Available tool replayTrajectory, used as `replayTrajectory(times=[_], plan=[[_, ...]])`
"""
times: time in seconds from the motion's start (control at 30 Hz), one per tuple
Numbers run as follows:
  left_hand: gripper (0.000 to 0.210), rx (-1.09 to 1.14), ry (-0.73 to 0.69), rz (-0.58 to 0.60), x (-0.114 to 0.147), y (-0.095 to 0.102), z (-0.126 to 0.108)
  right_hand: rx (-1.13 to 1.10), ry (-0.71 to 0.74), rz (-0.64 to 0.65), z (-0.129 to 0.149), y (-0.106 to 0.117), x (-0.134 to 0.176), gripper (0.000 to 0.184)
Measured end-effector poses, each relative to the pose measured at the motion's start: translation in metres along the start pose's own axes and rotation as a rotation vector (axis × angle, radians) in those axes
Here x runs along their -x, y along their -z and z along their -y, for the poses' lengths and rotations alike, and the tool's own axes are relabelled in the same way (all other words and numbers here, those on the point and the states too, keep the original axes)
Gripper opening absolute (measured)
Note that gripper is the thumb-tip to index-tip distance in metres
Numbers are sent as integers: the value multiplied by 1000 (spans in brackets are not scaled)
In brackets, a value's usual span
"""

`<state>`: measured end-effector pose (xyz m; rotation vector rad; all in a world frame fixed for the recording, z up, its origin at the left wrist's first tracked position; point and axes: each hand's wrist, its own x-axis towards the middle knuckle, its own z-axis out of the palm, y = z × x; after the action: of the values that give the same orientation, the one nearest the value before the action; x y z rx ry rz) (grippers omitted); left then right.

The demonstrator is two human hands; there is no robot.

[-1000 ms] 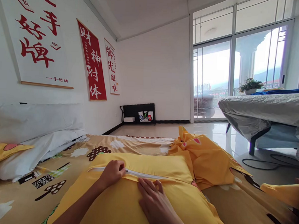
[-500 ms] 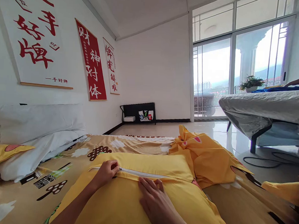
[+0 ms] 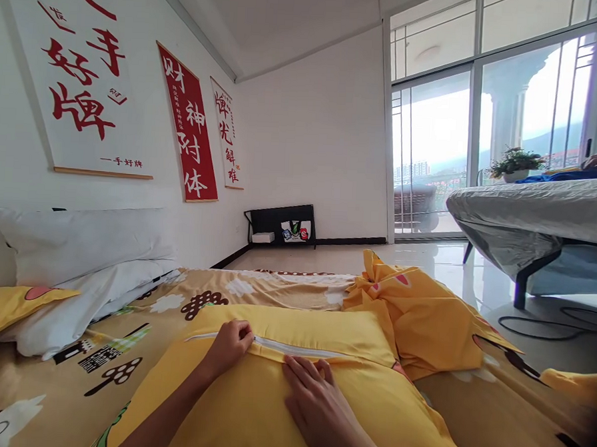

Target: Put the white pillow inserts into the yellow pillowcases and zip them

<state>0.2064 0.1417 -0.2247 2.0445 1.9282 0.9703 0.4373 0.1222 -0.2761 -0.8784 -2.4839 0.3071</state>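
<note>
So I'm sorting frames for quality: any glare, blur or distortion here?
Head view: the glass doors are blown out white, with glare on the floor; wall posters lean from wide-angle distortion; both hands, left hand and right hand, look sharp.

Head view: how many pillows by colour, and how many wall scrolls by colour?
Yellow pillows: 2 (one under the hands, one at left edge)
White pillows: 2 ()
White scrolls: 2 ()
Red scrolls: 1 ()
Total: 7
</note>
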Motion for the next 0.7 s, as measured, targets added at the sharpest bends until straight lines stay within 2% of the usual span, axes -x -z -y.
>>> replayTrajectory(times=[0.13, 0.23, 0.5, 0.7], plan=[[16, -15, -75, 31, -6, -21, -22, 43, 9, -15, 1, 0, -1, 46], [16, -14, -105, 48, -7, -24, -27, 83, 42, -49, 0, 0, -1, 45], [23, 1, -37, 16, 1, 9, 6, 135, 84, -108, 0, 0, 0, 42], [27, 20, -13, -9, 6, 17, 20, 153, 75, -88, 0, 0, -1, 43]])
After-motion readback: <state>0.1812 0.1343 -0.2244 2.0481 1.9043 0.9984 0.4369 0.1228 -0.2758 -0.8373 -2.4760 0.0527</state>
